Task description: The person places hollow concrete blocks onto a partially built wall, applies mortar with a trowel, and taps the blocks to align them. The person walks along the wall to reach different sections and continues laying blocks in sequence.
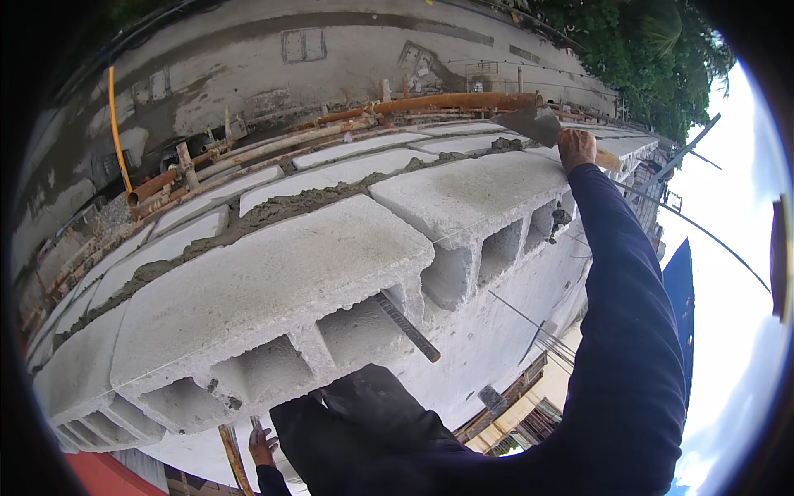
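Note:
At the upper right my right hand [577, 150] is closed round the wooden handle of a trowel [536, 126], its grey blade pointing left over the wall. Beneath it lie pale hollow concrete blocks [273, 281], with their open cells facing me. A rough seam of wet grey mortar [310, 201] runs between the front blocks and the course behind. At the lower left, below the blocks, my left hand [264, 446] has its fingers curled near a thin grey strip. Small size and the block's edge hide what it holds.
A steel rebar [409, 329] juts from one block cell. A brown pole [236, 459] stands beside my left hand. Behind the blocks run rusty pipes [455, 102] and an upright orange rod [121, 132]. Thin bars [538, 335] stick out from the white wall face [471, 351].

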`<state>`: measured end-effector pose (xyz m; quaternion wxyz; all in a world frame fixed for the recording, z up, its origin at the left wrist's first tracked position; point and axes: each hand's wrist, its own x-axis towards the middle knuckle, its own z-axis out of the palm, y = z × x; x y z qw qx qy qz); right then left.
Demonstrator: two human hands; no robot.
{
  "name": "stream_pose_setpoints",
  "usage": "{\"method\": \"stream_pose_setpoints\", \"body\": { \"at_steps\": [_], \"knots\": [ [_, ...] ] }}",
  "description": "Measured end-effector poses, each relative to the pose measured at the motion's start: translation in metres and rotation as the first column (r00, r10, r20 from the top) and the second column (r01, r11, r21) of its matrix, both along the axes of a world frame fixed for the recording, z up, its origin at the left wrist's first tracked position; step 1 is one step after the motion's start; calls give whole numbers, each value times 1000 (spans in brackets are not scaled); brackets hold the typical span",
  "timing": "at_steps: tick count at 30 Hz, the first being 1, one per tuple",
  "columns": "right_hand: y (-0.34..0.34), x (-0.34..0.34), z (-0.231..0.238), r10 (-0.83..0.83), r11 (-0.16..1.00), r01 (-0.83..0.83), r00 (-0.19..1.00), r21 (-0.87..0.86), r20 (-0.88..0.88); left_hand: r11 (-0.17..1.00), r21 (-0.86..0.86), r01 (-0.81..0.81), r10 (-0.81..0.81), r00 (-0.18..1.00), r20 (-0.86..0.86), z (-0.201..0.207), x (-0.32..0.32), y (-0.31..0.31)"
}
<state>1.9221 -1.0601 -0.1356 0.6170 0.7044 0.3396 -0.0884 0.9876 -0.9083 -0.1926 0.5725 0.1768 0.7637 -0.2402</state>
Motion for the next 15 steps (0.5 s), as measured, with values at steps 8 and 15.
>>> {"method": "stream_pose_setpoints", "body": {
  "at_steps": [8,15],
  "knots": [
    [-16,28,151,201,943,-240,963,232,179,978,208,7,-25,996,86,-6,13,-8],
    [-40,12,240,67,976,-106,977,192,203,971,230,-64,43,994,98,-16,-18,-96]
  ]
}}
